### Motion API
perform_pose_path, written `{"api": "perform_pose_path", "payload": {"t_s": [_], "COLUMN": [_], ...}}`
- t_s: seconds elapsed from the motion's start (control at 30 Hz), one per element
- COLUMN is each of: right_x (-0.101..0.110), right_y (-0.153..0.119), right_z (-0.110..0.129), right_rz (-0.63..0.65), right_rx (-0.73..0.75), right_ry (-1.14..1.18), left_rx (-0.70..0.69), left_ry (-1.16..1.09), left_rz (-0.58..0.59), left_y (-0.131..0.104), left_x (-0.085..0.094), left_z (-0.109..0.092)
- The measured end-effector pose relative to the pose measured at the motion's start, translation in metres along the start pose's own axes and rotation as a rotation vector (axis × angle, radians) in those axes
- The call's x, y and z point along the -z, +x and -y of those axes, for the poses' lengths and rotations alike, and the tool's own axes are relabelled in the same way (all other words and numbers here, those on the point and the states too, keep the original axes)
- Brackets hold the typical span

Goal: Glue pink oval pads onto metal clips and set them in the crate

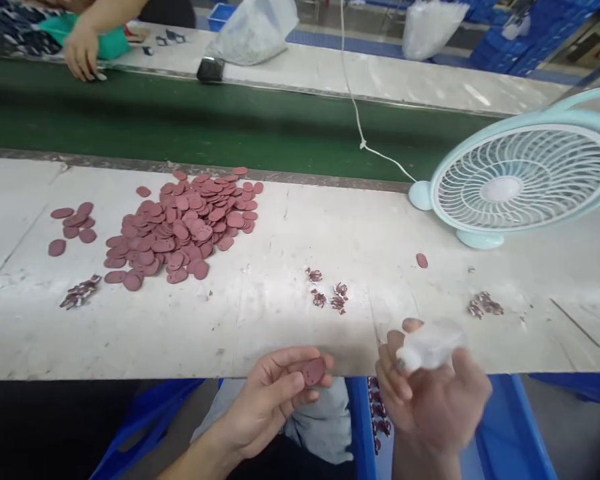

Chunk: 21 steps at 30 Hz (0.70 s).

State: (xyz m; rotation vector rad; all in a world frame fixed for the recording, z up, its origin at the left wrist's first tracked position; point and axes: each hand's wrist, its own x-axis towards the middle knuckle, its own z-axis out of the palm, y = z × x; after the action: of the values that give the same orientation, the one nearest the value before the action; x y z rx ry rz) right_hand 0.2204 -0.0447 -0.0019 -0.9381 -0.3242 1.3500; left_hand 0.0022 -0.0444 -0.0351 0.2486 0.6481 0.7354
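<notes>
Between the thumb and fingers of my left hand (273, 400) is a flat dark-red oval disc (314, 372) with small holes, held just off the table's front edge. My right hand (430, 407), palm up, is closed around a blurred white crumpled piece (433, 343); whether it is cloth or plastic I cannot tell. Ahead of my hands lie several small brown-and-white clusters (337, 300). A large heap of similar red discs (180, 227) spreads over the table to the left, with a smaller group of discs (77, 223) beside it.
A light-blue fan (525, 183) stands at the right, its white cord (357, 123) crossing a green belt (290, 137). More clusters (486, 305) and a single disc (422, 260) lie near it. Blue bins (510, 427) sit below the table edge. Across the belt, another person's hand (83, 53) rests.
</notes>
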Motion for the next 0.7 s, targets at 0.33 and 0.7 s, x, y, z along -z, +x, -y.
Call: {"api": "perform_pose_path", "payload": {"t_s": [0.33, 0.7], "right_x": [-0.051, 0.004], "right_y": [-0.042, -0.040], "right_z": [-0.069, -0.057], "right_rz": [-0.363, 0.062], "right_rx": [0.573, -0.012], "right_ry": [-0.574, -0.622], "left_rx": [0.029, 0.006], "left_ry": [-0.055, -0.053], "left_rz": [-0.009, -0.013], "left_y": [0.004, 0.004], "left_x": [0.001, 0.003], "left_z": [0.005, 0.005]}}
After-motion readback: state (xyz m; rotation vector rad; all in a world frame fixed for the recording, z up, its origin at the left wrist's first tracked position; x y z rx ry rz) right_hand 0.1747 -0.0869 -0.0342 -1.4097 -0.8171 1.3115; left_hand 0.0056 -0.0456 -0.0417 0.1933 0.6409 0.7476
